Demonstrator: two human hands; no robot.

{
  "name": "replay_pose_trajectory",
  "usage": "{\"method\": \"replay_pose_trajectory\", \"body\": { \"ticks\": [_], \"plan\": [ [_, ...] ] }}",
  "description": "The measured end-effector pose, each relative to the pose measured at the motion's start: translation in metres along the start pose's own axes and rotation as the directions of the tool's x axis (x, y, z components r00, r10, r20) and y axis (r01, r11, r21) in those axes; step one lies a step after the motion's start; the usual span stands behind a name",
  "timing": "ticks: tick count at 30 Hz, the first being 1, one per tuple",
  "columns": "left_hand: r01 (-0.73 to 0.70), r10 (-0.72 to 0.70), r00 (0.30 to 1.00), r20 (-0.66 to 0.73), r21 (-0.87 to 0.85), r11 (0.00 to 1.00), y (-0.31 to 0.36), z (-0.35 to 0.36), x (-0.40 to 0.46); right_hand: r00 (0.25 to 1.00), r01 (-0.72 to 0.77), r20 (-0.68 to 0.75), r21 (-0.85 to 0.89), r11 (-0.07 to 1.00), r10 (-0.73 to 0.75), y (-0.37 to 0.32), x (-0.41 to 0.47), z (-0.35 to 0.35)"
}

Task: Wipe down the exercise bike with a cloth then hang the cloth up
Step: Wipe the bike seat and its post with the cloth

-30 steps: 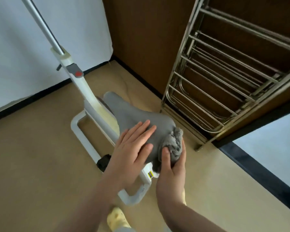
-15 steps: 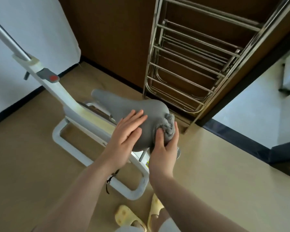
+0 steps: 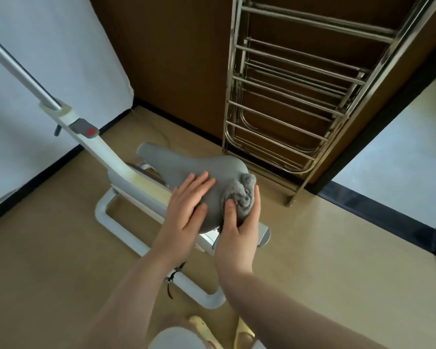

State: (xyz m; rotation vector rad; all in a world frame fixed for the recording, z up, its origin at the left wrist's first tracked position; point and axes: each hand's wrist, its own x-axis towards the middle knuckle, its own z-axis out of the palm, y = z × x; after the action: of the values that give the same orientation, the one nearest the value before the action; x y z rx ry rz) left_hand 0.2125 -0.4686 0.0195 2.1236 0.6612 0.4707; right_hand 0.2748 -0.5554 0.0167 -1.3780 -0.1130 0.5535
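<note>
Looking down through the head view, the person's right hand (image 3: 239, 227) cups a bunched grey cloth (image 3: 243, 196) against the rear right edge of the grey saddle (image 3: 186, 163), thumb on the near side of the wad and fingers curled round its far side, so the cloth is gripped and pressed onto the seat. The left hand (image 3: 186, 205) lies flat on the wide back of the saddle just beside the cloth, fingers straight and spread, holding nothing and apparently steadying the seat.

The saddle's long axis runs from the broad end under both hands away and to the left toward its narrow nose, which points at the white frame (image 3: 106, 152) of the exercise bike. The unwiped length therefore lies ahead and left of the gripping hand, so the next stroke would likely sweep that way. The metal drying rack (image 3: 287, 102) stands beyond and to the right, nearer the right hand, a probable place for hanging the cloth.

Only 1 view is given.
</note>
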Motion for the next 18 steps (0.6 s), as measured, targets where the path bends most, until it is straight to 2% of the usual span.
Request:
{"method": "replay_pose_trajectory", "body": {
  "ticks": [2, 4, 8, 12, 15, 18],
  "plan": [
    [0.000, 0.001, 0.997, -0.075, 0.013, 1.000, 0.000, 0.009, -0.001, 0.998, 0.004, 0.068, -0.051, 0.999, -0.001, 0.007, -0.020, -0.005],
    [-0.001, 0.004, 0.994, -0.107, 0.029, 1.000, 0.001, 0.012, -0.003, 0.997, -0.014, 0.076, -0.058, 0.998, 0.018, 0.005, -0.020, -0.010],
    [-0.021, 0.023, 0.997, -0.072, 0.022, 1.000, -0.002, 0.007, -0.003, 0.998, -0.028, -0.061, -0.022, 0.999, 0.027, -0.017, 0.014, -0.008],
    [-0.071, 0.073, 0.997, -0.039, 0.049, 0.996, -0.008, 0.000, -0.001, 0.989, -0.004, -0.149, -0.085, 0.996, -0.009, -0.006, -0.019, 0.008],
    [-0.130, 0.128, 0.991, 0.036, 0.055, 0.990, -0.019, -0.017, 0.008, 0.976, -0.007, -0.216, -0.090, 0.996, -0.013, -0.001, -0.035, 0.020],
    [-0.195, 0.191, 0.972, 0.140, 0.017, 0.981, -0.029, -0.038, 0.021, 0.928, -0.018, -0.372, -0.080, 0.997, -0.013, -0.008, -0.009, 0.027]
  ]
}}
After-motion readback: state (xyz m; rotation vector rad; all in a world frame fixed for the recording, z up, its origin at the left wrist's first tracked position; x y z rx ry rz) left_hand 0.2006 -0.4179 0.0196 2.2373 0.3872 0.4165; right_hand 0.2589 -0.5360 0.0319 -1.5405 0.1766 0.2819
